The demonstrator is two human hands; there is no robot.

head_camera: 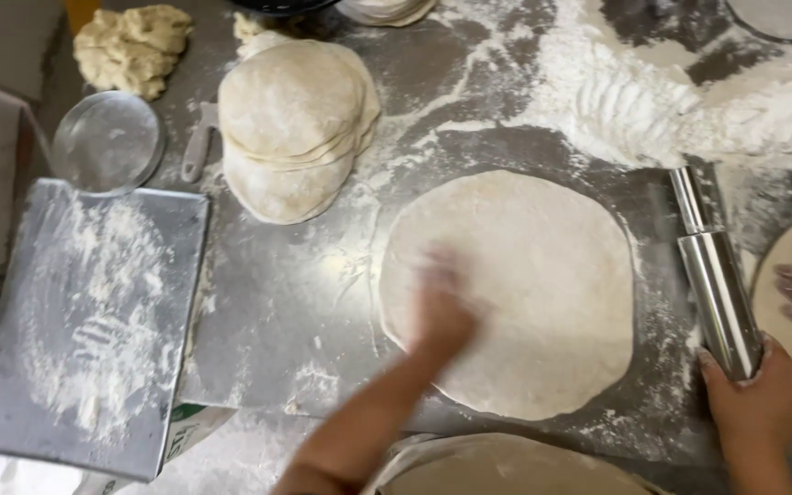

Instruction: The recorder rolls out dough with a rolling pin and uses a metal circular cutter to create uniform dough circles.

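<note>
Left hand [442, 312], blurred, fingers spread flat on a thin pale round rolled dough sheet [515, 293] mid-table — likely soft, tear-prone, best lifted by its edge; right hand [763, 403] grips a steel rolling pin [715, 280].

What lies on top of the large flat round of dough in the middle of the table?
The left hand, blurred, lies on the round of dough, which is dusted with flour. The dough under the hand is covered. The right hand holds a steel rolling pin beside it.

Pale beige dough round [515, 284], shiny silver rolling pin [715, 280], white flour [653, 101]
</note>
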